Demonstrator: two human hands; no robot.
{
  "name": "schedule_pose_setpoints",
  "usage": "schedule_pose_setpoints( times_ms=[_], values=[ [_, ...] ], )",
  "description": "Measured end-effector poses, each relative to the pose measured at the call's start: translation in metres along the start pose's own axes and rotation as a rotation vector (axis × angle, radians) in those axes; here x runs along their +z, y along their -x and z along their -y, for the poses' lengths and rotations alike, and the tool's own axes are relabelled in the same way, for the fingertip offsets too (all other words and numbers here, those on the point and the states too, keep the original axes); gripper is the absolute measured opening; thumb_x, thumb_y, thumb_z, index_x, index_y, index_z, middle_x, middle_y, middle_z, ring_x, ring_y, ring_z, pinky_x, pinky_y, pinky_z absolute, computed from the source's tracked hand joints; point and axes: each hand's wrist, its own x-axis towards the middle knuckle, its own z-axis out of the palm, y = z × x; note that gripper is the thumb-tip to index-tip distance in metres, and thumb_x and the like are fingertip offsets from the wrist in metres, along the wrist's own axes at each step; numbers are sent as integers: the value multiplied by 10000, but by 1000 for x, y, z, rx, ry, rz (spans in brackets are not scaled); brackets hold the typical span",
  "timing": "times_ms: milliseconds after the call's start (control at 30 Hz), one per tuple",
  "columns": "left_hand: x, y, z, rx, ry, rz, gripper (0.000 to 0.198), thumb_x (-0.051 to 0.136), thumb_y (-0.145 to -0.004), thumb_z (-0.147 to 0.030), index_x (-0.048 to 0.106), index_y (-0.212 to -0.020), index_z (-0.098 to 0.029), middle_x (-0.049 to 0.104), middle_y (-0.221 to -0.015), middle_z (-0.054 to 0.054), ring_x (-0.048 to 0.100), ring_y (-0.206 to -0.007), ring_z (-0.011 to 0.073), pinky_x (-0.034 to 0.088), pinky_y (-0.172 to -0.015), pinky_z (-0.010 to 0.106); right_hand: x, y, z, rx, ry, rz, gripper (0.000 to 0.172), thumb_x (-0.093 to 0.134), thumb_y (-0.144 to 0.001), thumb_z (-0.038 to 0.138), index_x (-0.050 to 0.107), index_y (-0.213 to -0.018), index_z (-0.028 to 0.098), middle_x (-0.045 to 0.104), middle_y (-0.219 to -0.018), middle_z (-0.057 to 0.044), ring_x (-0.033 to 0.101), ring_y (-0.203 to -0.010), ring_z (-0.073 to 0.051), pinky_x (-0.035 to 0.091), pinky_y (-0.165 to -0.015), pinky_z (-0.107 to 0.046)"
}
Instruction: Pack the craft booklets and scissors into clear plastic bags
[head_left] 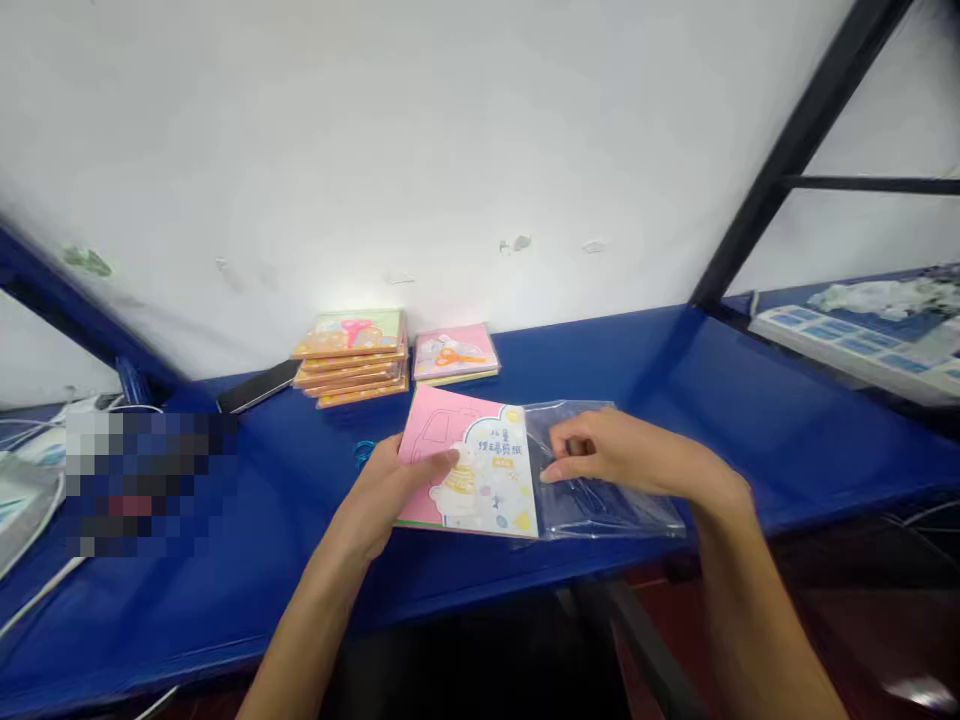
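My left hand [394, 475] grips a square pack of craft paper [487, 500] by its left side, thumb on top. The pack shows a pink sheet with a line drawing and a white cover with Chinese lettering and a bear picture. A clear plastic bag [622, 515] extends from the pack's right edge. My right hand [596, 450] is closed in a pinch at the bag near that edge, its fingers curled on the film. How far the pack sits inside the bag is hard to make out. Left of the pack lies a blue looped item [364, 453], partly hidden.
On the blue table [292, 520] stand a stack of bagged paper packs [349, 360] with pink scissors on top, and a lower pile [456, 352] with orange scissors. A dark flat object [259, 387] lies at back left. White boxes [847, 345] sit at right beyond the black frame post [780, 150].
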Motion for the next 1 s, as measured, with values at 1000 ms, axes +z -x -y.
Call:
schedule_pose_setpoints(
  times_ms=[1000],
  values=[
    [1, 6, 12, 69, 163, -126, 527, 850, -774, -284, 687, -1237, -92, 773, -1173, 195, 768, -997, 363, 647, -860, 458, -1, 1, 4, -20, 25, -20, 442, 612, -920, 605, 585, -698, 224, 528, -616, 53, 436, -578, -122, 283, -526, -266]
  ],
)
